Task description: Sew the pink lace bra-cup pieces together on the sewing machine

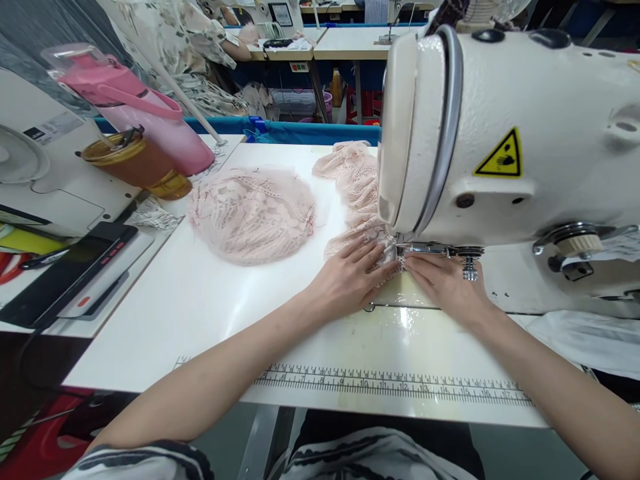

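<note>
Pink lace (pixel 357 183): it's lying on the worktop (pixel 235 300) left of the sewing machine (pixel 550 133), trailing from the far side to the near end under the left hand (pixel 353 273).
Left fingers: they're spreading a bit and lying flat on the lace, not wrapping round it as far as I'm seeing.
Right fingers: the right hand (pixel 453 283) is resting by the metal attachment (pixel 425 249) under the machine; the tips are partly hiding, so I can't tell if they're pinching anything.
Weight: it's looking super light, guessing it's barely dragging.
Feel: soft and floppy, bunching into ruffles; probably sliding easily on that shiny worktop.
Fragile bits: those openwork holes are looking snaggy, so I'd be watching nails and not yanking.
Where to hold: I'd be going flat-handed near the edge by the attachment, spreading the pressure instead of plucking at single holes.
Other lace bundle (pixel 255 217): it's sitting loose to the left, showing stray threads; probably handling the same.
</note>
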A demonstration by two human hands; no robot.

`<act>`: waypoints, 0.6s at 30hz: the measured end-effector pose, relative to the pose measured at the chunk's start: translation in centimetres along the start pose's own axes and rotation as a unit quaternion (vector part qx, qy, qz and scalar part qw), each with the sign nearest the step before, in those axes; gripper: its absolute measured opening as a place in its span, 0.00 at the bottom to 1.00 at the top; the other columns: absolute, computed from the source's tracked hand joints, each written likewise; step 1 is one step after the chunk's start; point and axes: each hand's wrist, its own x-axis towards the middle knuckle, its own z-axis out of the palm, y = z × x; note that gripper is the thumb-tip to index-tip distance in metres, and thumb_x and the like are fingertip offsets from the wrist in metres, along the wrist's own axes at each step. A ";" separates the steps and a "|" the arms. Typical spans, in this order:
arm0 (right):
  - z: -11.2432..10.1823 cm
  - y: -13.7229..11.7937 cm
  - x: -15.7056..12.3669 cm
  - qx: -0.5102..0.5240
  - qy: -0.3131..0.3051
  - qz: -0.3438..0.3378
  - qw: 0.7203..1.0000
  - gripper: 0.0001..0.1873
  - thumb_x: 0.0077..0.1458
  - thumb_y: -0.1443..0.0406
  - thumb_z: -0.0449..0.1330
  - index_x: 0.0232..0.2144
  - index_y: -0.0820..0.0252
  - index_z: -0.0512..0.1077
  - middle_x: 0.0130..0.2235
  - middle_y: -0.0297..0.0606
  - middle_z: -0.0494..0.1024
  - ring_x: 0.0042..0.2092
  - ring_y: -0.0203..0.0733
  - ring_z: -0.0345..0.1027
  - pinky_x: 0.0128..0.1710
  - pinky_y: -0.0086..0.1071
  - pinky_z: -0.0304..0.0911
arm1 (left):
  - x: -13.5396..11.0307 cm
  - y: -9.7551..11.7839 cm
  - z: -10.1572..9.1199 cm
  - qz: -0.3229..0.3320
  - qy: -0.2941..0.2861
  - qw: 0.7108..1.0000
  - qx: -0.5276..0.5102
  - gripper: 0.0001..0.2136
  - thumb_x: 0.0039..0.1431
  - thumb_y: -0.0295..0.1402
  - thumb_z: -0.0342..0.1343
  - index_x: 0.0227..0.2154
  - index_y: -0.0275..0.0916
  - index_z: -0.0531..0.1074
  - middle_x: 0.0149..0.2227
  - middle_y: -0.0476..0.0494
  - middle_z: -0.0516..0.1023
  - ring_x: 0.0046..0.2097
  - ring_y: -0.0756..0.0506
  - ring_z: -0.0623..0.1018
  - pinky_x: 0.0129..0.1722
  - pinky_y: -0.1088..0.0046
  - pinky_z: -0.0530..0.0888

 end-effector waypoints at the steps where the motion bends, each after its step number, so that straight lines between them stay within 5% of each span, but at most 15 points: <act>1: -0.1 -0.1 0.1 -0.022 -0.001 0.016 1.000 0.11 0.61 0.68 0.55 0.34 0.57 0.77 0.37 0.33 0.82 0.28 0.34 0.70 0.26 0.31 0.56 | 0.0 0.0 0.0 -0.004 -0.002 1.000 -0.003 0.19 0.65 0.33 0.49 0.57 0.39 0.68 0.56 0.36 0.73 0.59 0.38 0.71 0.59 0.54 0.67; 5: 0.0 -0.2 0.2 -0.085 -0.015 0.038 0.996 0.10 0.61 0.64 0.56 0.36 0.53 0.79 0.39 0.30 0.83 0.31 0.36 0.72 0.29 0.31 0.56 | 0.2 0.0 0.1 -0.018 0.007 1.000 -0.005 0.18 0.65 0.34 0.49 0.57 0.39 0.69 0.56 0.36 0.73 0.58 0.38 0.72 0.59 0.53 0.67; 11: 0.2 -0.3 -0.1 -0.140 0.006 0.027 0.990 0.09 0.61 0.64 0.57 0.34 0.54 0.78 0.37 0.29 0.83 0.29 0.36 0.71 0.32 0.33 0.55 | 0.2 0.0 0.2 0.038 0.101 0.994 0.023 0.13 0.65 0.29 0.51 0.49 0.37 0.74 0.54 0.41 0.76 0.55 0.42 0.74 0.59 0.59 0.68; 18: 0.2 -0.3 -1.1 -0.057 -0.046 -0.012 0.997 0.11 0.64 0.62 0.54 0.40 0.54 0.77 0.48 0.27 0.79 0.38 0.36 0.74 0.37 0.33 0.61 | 0.1 0.3 0.2 -0.007 0.064 0.998 -0.011 0.17 0.65 0.31 0.47 0.52 0.29 0.71 0.52 0.35 0.76 0.56 0.40 0.74 0.61 0.58 0.67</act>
